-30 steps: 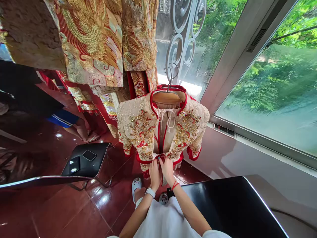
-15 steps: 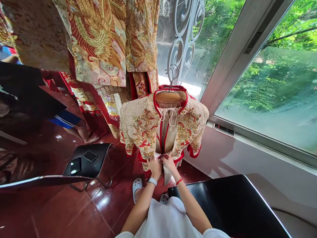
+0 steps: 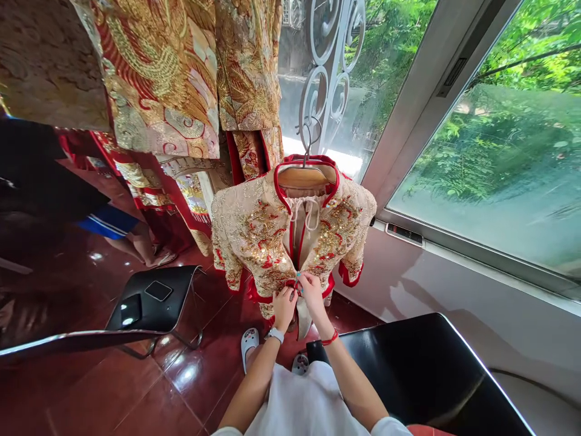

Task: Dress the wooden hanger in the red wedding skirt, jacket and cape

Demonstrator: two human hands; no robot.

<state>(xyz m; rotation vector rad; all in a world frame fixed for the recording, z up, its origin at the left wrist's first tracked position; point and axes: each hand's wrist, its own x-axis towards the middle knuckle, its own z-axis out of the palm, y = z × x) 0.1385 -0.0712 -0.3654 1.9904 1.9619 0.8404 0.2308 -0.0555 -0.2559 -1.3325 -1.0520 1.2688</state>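
Observation:
A cream jacket with gold and red embroidery and red trim hangs on a wooden hanger in front of me. The hanger's metal hook is on the white scrollwork grille. My left hand is closed on the jacket's lower front edge, just left of the opening. Slightly higher, my right hand pinches the front edge at the opening, where the two sides meet. The fingertips hide the exact spot they grip. A pale cord is tied in a bow at the neck.
More embroidered garments hang at the upper left. A black chair holds two dark flat objects. On the right stands a black table below the window. A phone-like device lies on the sill. Another person's legs show at the left.
The jacket's two front sides have come together at the lower chest, narrowing the opening. My right hand has risen a little along the edge. The whole view has shifted slightly.

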